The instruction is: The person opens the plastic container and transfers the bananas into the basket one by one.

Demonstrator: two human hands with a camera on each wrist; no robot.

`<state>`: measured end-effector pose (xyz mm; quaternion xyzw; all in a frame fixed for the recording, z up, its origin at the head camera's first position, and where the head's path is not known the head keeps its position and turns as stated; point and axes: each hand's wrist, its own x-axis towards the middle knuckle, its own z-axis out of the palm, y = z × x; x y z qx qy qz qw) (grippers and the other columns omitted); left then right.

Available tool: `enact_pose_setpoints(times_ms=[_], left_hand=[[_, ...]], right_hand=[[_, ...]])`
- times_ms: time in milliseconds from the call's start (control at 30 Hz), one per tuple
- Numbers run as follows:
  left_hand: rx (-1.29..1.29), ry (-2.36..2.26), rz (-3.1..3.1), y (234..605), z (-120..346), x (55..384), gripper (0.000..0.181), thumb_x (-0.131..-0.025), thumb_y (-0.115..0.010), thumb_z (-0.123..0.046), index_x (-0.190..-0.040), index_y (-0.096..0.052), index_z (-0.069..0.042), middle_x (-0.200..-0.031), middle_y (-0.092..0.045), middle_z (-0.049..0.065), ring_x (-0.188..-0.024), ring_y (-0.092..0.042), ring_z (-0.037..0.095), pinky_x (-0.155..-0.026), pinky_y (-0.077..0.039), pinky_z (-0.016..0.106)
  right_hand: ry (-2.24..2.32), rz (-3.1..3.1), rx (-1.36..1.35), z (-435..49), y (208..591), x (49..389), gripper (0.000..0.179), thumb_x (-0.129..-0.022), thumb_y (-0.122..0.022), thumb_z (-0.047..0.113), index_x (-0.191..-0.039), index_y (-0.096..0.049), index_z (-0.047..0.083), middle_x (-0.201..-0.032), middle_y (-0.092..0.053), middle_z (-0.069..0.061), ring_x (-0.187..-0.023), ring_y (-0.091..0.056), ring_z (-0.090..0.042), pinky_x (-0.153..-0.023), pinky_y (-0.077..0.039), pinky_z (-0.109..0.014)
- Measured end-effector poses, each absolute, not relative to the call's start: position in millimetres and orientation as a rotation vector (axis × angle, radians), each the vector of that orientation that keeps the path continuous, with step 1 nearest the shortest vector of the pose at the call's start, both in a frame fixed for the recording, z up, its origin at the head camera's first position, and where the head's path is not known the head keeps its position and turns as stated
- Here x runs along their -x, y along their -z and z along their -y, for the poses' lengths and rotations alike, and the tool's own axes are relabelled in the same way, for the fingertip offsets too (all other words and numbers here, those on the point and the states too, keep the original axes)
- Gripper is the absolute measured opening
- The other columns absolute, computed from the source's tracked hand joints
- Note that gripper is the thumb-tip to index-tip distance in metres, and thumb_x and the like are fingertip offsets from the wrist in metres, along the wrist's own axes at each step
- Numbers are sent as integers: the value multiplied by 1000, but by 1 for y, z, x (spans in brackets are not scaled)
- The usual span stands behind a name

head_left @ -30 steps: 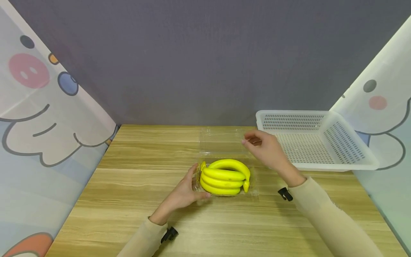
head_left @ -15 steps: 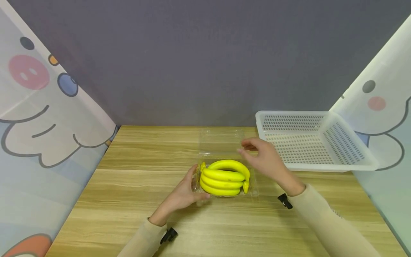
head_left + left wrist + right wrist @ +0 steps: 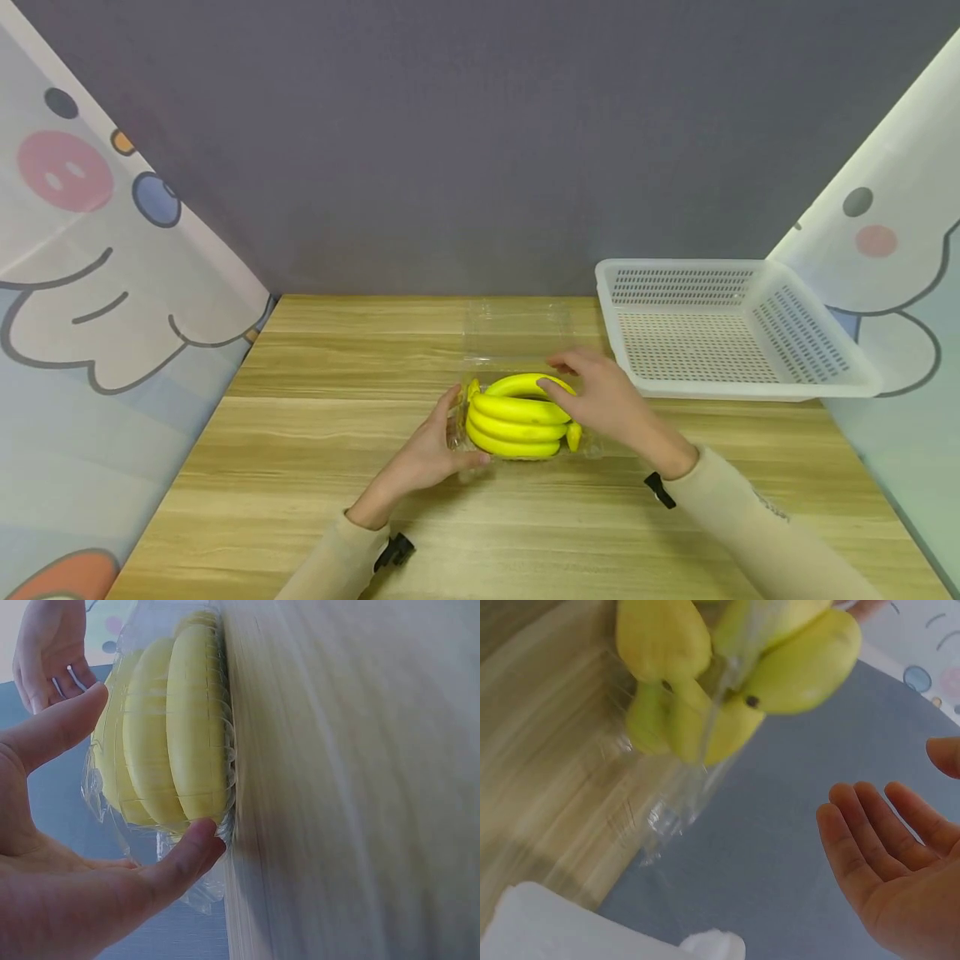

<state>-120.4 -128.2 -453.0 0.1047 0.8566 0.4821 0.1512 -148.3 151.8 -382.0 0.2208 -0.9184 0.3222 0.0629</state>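
A clear plastic clamshell box (image 3: 459, 433) sits on the wooden table with its lid (image 3: 517, 331) folded back flat behind it. Yellow bananas (image 3: 521, 408) fill the box, several lying side by side and one curving round behind them. My left hand (image 3: 425, 450) holds the left end of the box between thumb and fingers; in the left wrist view, a fingertip (image 3: 201, 831) presses the plastic wall. Over the right end of the bananas hovers my right hand (image 3: 609, 402), its fingers loosely bent around nothing. The right wrist view shows that palm (image 3: 907, 892) holding nothing.
A white perforated plastic basket (image 3: 750, 389) stands at the back right of the table (image 3: 337, 358). A grey panel (image 3: 450, 167) rises behind the table, with cartoon-printed sheets (image 3: 75, 275) at both sides.
My right hand has moved from beside the open lid toward me and left, over the right end of the bananas. The left hand stays on the box.
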Motion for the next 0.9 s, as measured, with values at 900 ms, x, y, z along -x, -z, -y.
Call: enact_pose_setpoints(times_ms=[900], left_hand=[[-305, -1443, -2403, 453, 128, 121, 117, -80, -88, -33, -163, -10, -7, -164, -23, 24, -139, -42, 47, -110, -39, 62]], right_hand=[[-877, 2819, -769, -133, 404, 136, 39, -95, -72, 33, -121, -70, 4, -116, -71, -8, -105, -67, -25, -90, -56, -44]])
